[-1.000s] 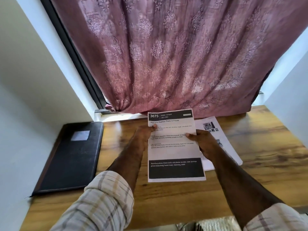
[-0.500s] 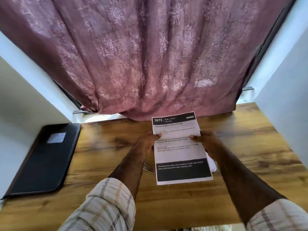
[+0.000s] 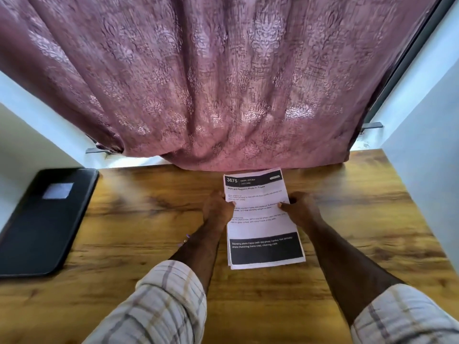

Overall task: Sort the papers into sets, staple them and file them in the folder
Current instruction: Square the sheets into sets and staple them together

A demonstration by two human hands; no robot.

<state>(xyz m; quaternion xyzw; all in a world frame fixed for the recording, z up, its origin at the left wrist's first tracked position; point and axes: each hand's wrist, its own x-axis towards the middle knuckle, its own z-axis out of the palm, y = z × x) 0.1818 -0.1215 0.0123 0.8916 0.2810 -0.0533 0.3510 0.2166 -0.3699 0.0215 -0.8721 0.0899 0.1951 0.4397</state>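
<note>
We find the table [image 3: 347,219] set against the window wall, with the curtain [image 3: 223,83] hanging behind it and its hem reaching the table's far edge. The folder [image 3: 44,219] lies closed on the table at the far left, well apart from everything else. The stack of papers [image 3: 263,229] sits right of centre, its top edge just beside the curtain hem. We note the left hand [image 3: 218,209] at the stack's left edge and the right hand [image 3: 300,207] at its right edge, the stack between them. Both forearms reach in from the near edge. Walls flank the table left and right.
</note>
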